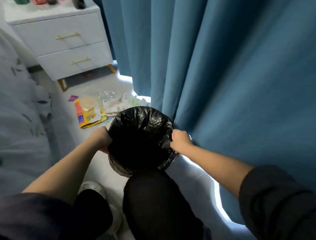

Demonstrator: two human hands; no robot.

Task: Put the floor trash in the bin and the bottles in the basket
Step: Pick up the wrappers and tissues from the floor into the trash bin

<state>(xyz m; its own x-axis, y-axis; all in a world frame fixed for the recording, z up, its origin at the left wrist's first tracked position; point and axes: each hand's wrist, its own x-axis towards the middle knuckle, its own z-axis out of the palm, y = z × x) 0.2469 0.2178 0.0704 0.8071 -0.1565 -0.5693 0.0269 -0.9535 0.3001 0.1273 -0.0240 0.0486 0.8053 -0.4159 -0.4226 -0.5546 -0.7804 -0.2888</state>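
A round bin lined with a black plastic bag [142, 123] stands on the pale floor in front of my knees. My left hand [100, 137] is closed on the bag's left rim and my right hand [180, 139] is closed on its right rim. Just beyond the bin lies the floor trash: a yellow and orange wrapper [87, 114], a small purple scrap [72, 98], clear plastic packaging [106, 96] and crumpled white paper [126, 102]. Bottles [35, 1] stand blurred on top of the white nightstand at the upper left. No basket is in view.
A white two-drawer nightstand [65, 46] with gold handles and legs stands at the back left. A small red item [88, 74] lies under it. Blue curtains [222, 77] hang close on the right. A bed with pale patterned bedding [18, 111] fills the left side.
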